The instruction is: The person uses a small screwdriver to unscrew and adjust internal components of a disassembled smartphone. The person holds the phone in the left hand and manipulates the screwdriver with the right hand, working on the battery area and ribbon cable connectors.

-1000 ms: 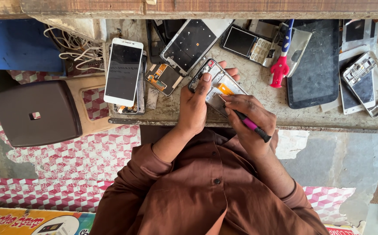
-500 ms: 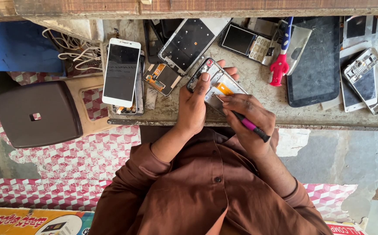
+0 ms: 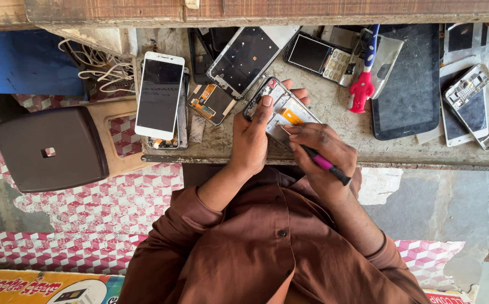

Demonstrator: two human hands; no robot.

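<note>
My left hand [image 3: 253, 138] grips an opened phone [image 3: 287, 108] with its back off, thumb on the upper edge, holding it just above the worn workbench [image 3: 402, 151]. Inside the phone I see a metal frame and an orange patch. My right hand [image 3: 318, 145] holds a screwdriver [image 3: 327, 165] with a pink and black handle. Its tip rests on the phone's inside near the lower edge. Both hands are close together in front of my brown shirt.
On the bench lie a white phone [image 3: 159, 94], a bare phone frame [image 3: 248, 55], a small keypad phone [image 3: 317, 56], a red and blue tool [image 3: 363, 85], a dark tablet [image 3: 414, 84] and more frames [image 3: 476, 104]. A brown stool [image 3: 47, 147] stands at the left beside white cables [image 3: 95, 67].
Both hands stay on the opened phone with the screwdriver tip at nearly the same spot. Only the view shifts slightly.
</note>
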